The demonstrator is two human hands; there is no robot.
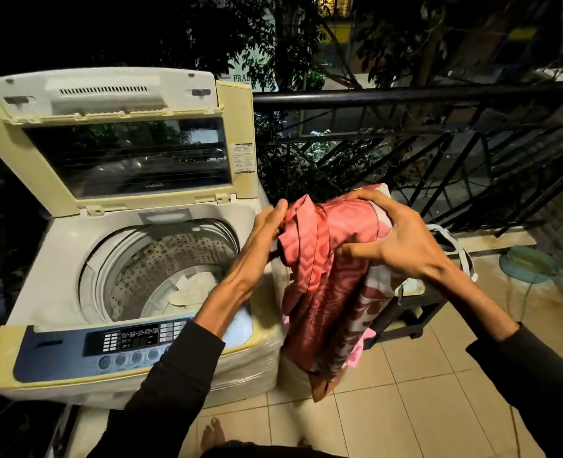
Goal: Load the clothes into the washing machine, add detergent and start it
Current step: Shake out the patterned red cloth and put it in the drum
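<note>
From the head view, we hold a bunched pink patterned cloth in the air just to the right of the washing machine, its tail hanging toward the tiled floor. Our right hand is spread over the top of the bundle, fingers curled down onto it; our left hand pinches its left edge. Gathering it this way probably keeps it compact enough to drop through the opening. The lid stands propped open, and the drum already shows something pale at the bottom. We see no detergent.
</note>
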